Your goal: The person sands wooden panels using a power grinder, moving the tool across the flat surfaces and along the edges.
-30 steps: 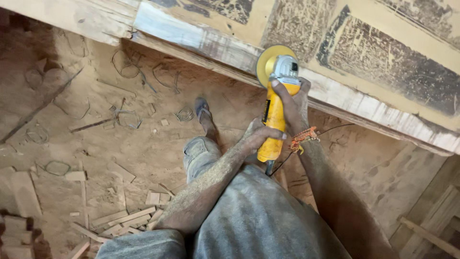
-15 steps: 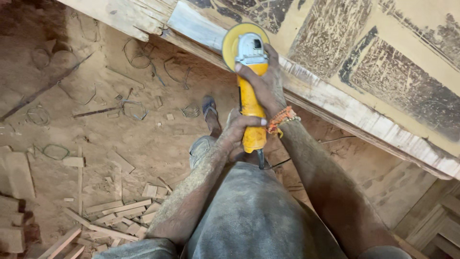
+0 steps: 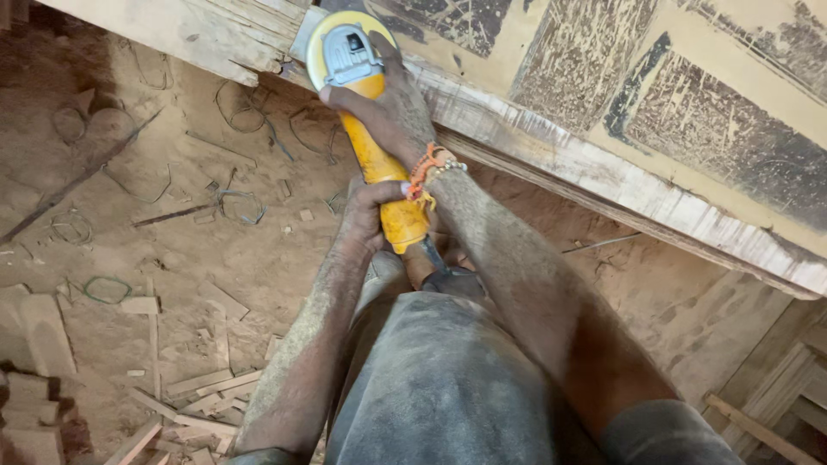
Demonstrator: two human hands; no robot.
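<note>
Item: yellow plastic-bodied angle grinder [image 3: 372, 146], disc on the pale wooden door edge [image 3: 551, 155]. Right hand [image 3: 392, 112] clasps its head, left hand [image 3: 366, 215] its tail. Best held flat, pressure light.

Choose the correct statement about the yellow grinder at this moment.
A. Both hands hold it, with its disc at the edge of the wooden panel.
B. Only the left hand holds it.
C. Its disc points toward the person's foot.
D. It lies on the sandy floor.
A: the right hand grips near the head and the left hand holds the rear of the grinder, whose disc sits at the edge of the wooden panel.

Dusty sawdust floor [image 3: 258, 258] strewn with wood offcuts [image 3: 202, 392] and wire loops [image 3: 108, 288]
</note>
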